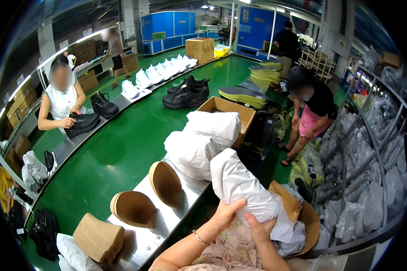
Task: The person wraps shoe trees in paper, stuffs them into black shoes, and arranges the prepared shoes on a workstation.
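Note:
Between both hands is a long bundle wrapped in white paper [242, 180], close in front of my body. My left hand [228, 213] grips its near left side, thumb lying over the paper. My right hand [260, 228] is closed on the near end, with its thumb pointing up along the wrapping. What lies inside the paper is hidden. Just beyond, more white paper-wrapped bundles [190, 151] rest on the metal ledge [151, 235], beside an open cardboard box [248, 118]. Curved brown cardboard pieces [132, 208] stand along the ledge to the left, near a stack of ridged cardboard [95, 237].
A green conveyor belt [108, 169] runs past the ledge, carrying black shoes [185, 94]. Across it a person [61, 101] handles a black shoe. Insoles [244, 95] are piled at the far right. Another person [314, 97] sits near a rack of plastic-wrapped items [364, 158].

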`<state>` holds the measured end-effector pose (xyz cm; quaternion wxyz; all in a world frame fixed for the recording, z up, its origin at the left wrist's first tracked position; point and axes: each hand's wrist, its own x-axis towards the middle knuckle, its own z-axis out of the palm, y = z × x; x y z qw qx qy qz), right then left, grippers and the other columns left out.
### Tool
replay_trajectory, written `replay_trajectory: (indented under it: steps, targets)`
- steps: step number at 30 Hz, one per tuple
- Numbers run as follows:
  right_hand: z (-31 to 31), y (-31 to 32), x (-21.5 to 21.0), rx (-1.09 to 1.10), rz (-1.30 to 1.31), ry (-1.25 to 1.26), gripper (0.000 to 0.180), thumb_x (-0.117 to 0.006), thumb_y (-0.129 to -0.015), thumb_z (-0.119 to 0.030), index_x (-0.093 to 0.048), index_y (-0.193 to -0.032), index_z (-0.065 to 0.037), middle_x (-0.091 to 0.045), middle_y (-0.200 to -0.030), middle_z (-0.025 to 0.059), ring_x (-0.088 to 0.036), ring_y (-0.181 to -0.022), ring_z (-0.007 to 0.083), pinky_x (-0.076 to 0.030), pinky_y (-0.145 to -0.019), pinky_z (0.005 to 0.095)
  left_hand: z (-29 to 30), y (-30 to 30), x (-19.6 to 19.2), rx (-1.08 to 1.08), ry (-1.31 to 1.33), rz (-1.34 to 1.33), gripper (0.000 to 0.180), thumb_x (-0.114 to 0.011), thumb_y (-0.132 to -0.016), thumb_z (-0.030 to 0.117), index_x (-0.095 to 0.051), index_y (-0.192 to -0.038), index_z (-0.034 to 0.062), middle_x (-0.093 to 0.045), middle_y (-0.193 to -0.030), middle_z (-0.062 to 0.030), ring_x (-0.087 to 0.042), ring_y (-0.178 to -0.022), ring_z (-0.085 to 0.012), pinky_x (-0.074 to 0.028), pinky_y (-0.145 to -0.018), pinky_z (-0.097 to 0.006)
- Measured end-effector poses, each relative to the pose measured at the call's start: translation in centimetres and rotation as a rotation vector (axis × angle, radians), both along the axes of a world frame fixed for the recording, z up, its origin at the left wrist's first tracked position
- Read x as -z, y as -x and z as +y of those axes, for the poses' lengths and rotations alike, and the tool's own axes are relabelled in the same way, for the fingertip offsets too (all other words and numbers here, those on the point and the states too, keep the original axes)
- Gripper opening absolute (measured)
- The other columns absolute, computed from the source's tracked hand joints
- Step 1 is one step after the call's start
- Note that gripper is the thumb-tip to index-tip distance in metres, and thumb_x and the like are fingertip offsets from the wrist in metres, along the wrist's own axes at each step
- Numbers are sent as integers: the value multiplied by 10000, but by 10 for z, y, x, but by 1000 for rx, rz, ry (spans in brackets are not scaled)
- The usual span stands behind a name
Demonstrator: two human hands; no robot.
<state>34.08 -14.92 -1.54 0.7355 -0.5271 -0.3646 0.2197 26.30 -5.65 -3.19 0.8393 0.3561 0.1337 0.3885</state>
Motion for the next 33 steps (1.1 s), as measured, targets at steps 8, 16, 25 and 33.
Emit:
replay_trajectory:
  steps: [8,16,25,33]
  targets:
    - [-21,-46,12,72,-748,82,749,-822,-555,-168,-383,-1135,12,-553,-964,170,-568,-843,290,-462,-745,352,48,35,-6,-179,26,71,487,-509,-896,392,-495,-1165,-13,-562,-1151,-113,-532,-1073,-216,-406,-943,-353]
    - [-19,-51,3,-104,-792,-62,751,-836,-534,-138,-386,-1120,-4,-551,-986,171,-573,-873,287,-462,-756,351,53,46,-20,3,506,-98,337,-480,-921,270,-563,-1062,-24,-619,-1046,-120,-597,-947,-233,-469,-850,-359]
    - [-28,-32,27,-205,-48,65,744,-816,-550,-163,-405,-1142,24,-529,-1053,106,-540,-942,192,-445,-822,317,45,42,-28,29,491,-231,308,-515,-901,320,-608,-978,37,-651,-929,-84,-620,-847,-213,-492,-794,-346]
    - [15,-24,-12,-300,111,39,642,-791,-579,-173,-505,-1116,33,-586,-1029,106,-570,-937,192,-449,-840,307,54,46,-49,-231,373,-244,375,-437,-930,386,-573,-1044,56,-629,-982,-57,-600,-887,-201,-479,-810,-358]
